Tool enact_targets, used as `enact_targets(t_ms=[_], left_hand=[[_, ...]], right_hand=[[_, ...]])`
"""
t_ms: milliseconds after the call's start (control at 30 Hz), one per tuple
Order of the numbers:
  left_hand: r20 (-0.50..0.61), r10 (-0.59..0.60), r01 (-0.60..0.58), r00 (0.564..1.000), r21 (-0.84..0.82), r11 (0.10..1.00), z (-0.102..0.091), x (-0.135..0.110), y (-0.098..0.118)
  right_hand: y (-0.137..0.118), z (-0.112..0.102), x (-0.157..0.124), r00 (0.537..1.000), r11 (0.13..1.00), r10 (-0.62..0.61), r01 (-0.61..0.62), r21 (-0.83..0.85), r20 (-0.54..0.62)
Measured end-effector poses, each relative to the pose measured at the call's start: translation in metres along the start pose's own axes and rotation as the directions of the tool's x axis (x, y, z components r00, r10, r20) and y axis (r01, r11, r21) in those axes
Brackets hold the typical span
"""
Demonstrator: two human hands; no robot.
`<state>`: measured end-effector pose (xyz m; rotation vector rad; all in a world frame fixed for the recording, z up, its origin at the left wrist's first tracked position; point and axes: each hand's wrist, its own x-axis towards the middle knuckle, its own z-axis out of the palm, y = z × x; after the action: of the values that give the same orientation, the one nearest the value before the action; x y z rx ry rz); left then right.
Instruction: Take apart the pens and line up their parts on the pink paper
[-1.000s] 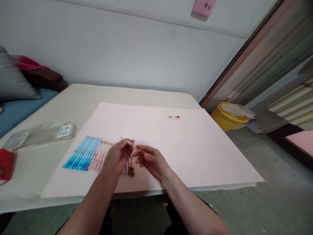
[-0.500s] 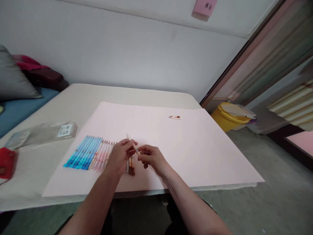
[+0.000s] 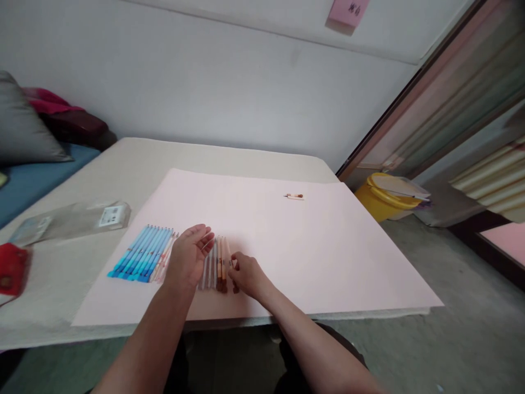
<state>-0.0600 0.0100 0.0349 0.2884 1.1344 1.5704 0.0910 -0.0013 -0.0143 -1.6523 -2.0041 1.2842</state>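
My right hand (image 3: 249, 274) pinches a cream pen (image 3: 228, 248) with a brown end, low over the pink sheet (image 3: 328, 257). Directly left of it lie cream-and-brown pens (image 3: 221, 267), side by side. Pale greyish pens (image 3: 210, 268) continue that row. Over the row hovers my left hand (image 3: 189, 254), empty, with its fingers apart and slightly curled. Partly behind its wrist are pink-and-white pens (image 3: 161, 265), and several blue pens (image 3: 139, 254) form the row's left end. Whether the held pen touches the sheet is hard to make out.
A small pen-like item (image 3: 294, 196) lies farther back on the sheet. To the left are a clear plastic bag (image 3: 77, 221) and a red object (image 3: 12, 268) on the table (image 3: 229, 155). A yellow bucket (image 3: 371, 198) stands beyond the table's right side; a wall (image 3: 229, 82) rises behind.
My right hand has lowered the cream pen to the right end of the row. My left hand has let go of that pen and drawn back left, its fingers opening.
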Motion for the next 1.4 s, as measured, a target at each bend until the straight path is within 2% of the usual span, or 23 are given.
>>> enact_targets(t_ms=[100, 333, 467, 567, 667, 800, 933, 1167, 1267, 1400], left_hand=[[0.005, -0.015, 0.016, 1.000, -0.007, 1.000, 0.001, -0.001, 0.000], [-0.005, -0.007, 0.007, 1.000, -0.014, 1.000, -0.002, 0.003, 0.004], [0.046, -0.040, 0.037, 0.998, 0.079, 0.996, 0.007, -0.008, -0.006], [0.169, -0.069, 0.025, 0.983, 0.252, 0.967, 0.016, -0.021, -0.019], [0.313, -0.151, -0.009, 0.938, 0.457, 0.889, 0.022, -0.031, -0.030], [0.384, -0.155, -0.132, 0.910, 0.624, 0.770, 0.025, -0.033, -0.036], [0.414, -0.173, -0.172, 0.893, 0.671, 0.721, 0.024, -0.027, -0.037], [0.446, -0.154, -0.219, 0.882, 0.676, 0.703, 0.022, -0.019, -0.044], [0.452, -0.159, -0.214, 0.878, 0.667, 0.714, 0.023, -0.019, -0.045], [0.455, -0.177, -0.204, 0.873, 0.669, 0.714, 0.023, -0.020, -0.042]], right_hand=[[0.000, 0.005, 0.005, 0.994, 0.995, -0.054, 0.046, -0.090, -0.092], [0.002, 0.007, 0.006, 0.996, 0.977, -0.087, 0.079, -0.196, -0.031], [0.004, -0.001, 0.006, 0.992, 0.970, -0.092, 0.069, -0.231, -0.091], [0.006, -0.016, 0.008, 0.986, 0.967, -0.058, 0.017, -0.253, -0.158], [0.008, -0.035, 0.009, 0.969, 0.936, -0.032, -0.057, -0.347, -0.245], [0.013, -0.053, 0.011, 0.941, 0.863, 0.000, -0.170, -0.476, -0.338], [0.018, -0.063, 0.012, 0.932, 0.822, 0.022, -0.222, -0.524, -0.361], [0.033, -0.081, 0.029, 0.928, 0.834, 0.065, -0.253, -0.491, -0.367], [0.044, -0.105, 0.052, 0.908, 0.794, 0.091, -0.315, -0.520, -0.410], [0.064, -0.155, 0.087, 0.875, 0.754, 0.101, -0.377, -0.537, -0.473]])
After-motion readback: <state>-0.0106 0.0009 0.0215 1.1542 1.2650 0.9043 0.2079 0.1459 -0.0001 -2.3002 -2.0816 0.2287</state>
